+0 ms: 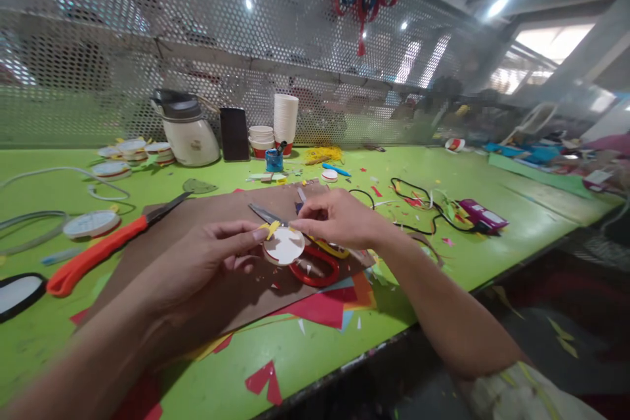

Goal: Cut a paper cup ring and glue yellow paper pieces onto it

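Note:
A shallow white paper cup bottom [284,248] with a thin red edge is held at its left rim by my left hand [224,246], thumb and fingers closed. A small yellow paper cutout [270,230] sits by the left thumb at that rim. My right hand [327,216] pinches at the cup bottom's far right edge; the fingertips hide what is between them. Beneath both hands lie scissors with red handles [322,272] and a second pair with yellow handles [335,248], on a brown board [197,302].
An orange-handled knife [105,252] lies left on the green table [221,380]. Behind stand a white jug [189,134], a phone [234,134], stacked paper cups [285,118] and a blue pot [274,160]. Paper scraps [322,307] and a black cable [416,187] lie around.

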`<state>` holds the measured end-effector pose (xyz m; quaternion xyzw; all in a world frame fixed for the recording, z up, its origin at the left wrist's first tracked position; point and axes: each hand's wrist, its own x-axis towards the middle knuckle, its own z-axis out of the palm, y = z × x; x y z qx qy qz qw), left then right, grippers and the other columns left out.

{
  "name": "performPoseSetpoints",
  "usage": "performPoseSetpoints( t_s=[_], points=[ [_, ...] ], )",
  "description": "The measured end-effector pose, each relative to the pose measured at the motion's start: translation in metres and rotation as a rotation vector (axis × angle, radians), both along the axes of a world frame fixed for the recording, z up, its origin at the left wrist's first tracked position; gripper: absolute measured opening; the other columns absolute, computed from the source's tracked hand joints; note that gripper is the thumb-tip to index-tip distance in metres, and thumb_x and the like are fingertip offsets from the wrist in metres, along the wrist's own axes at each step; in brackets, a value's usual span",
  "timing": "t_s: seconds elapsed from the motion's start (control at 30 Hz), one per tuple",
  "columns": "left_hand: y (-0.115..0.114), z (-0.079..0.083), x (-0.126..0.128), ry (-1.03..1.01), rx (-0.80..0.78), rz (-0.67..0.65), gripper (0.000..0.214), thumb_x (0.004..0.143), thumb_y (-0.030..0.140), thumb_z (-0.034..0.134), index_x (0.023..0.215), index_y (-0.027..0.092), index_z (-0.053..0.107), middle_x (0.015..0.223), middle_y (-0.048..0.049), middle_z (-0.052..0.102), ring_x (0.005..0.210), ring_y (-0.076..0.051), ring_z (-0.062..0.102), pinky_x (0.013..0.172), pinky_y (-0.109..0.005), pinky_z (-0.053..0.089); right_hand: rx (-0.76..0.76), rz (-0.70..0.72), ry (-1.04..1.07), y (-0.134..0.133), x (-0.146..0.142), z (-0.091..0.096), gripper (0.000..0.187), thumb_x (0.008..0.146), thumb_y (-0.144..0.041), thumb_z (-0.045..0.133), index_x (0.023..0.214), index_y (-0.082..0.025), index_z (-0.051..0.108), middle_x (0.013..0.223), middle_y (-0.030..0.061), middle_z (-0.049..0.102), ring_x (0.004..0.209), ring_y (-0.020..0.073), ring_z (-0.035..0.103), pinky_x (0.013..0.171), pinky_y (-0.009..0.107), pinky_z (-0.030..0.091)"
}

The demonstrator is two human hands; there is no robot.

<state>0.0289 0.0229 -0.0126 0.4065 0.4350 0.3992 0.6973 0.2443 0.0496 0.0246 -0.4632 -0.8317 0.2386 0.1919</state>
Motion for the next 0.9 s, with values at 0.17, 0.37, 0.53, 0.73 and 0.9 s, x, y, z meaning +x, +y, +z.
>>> performPoseSetpoints(
  t_s=[0.17,0.37,0.53,0.73,0.9],
  points=[
    [-0.005,0.004,0.002,-0.032,-0.062,-0.018,0.012,0.071,0.027,0.082,0.076,0.019,0.075,0.073,-0.0055,0.074,0.062,-0.016,0.066,0.059,-0.024,0.055,-0.004,0.018,-0.031,-0.001,-0.006,-0.006,0.015,0.082,-0.016,0.059,0.078,-0.012,0.074,0.073,0.0036,0.072,0.063,0.0117,0.058,0.056,0.023,0.039],
    [-0.011,0.008,0.006,-0.023,-0.071,-0.011,0.013,0.071,0.030,0.083,0.075,0.020,0.075,0.070,-0.0036,0.073,0.064,-0.017,0.067,0.061,-0.026,0.054,0.011,0.011,-0.048,-0.002,-0.009,-0.008,0.015,0.082,-0.014,0.058,0.075,-0.012,0.072,0.069,0.0026,0.069,0.060,0.0107,0.054,0.055,0.022,0.036],
    [-0.012,0.010,0.007,0.041,-0.059,-0.026,0.015,0.070,0.031,0.084,0.077,0.020,0.077,0.071,-0.0035,0.074,0.063,-0.014,0.063,0.055,-0.019,0.049,0.014,0.001,-0.054,-0.003,-0.009,-0.008,0.016,0.080,-0.012,0.057,0.076,-0.011,0.073,0.068,0.0031,0.069,0.059,0.0104,0.054,0.054,0.022,0.035],
    [-0.013,0.012,0.007,0.083,-0.036,-0.014,0.017,0.071,0.032,0.083,0.072,0.018,0.075,0.066,-0.0032,0.070,0.057,-0.011,0.056,0.050,-0.017,0.043,-0.009,-0.006,-0.068,-0.005,-0.009,-0.004,0.015,0.076,-0.009,0.060,0.078,-0.011,0.074,0.070,0.0026,0.069,0.060,0.0100,0.055,0.055,0.021,0.037],
    [-0.012,0.011,0.008,0.112,0.003,-0.014,0.017,0.071,0.034,0.082,0.072,0.018,0.076,0.066,-0.0032,0.069,0.058,-0.013,0.057,0.050,-0.020,0.043,0.005,-0.010,-0.099,-0.005,-0.009,-0.003,0.016,0.076,-0.008,0.058,0.078,-0.011,0.073,0.068,0.0019,0.067,0.060,0.0101,0.051,0.054,0.022,0.034]
  ],
)
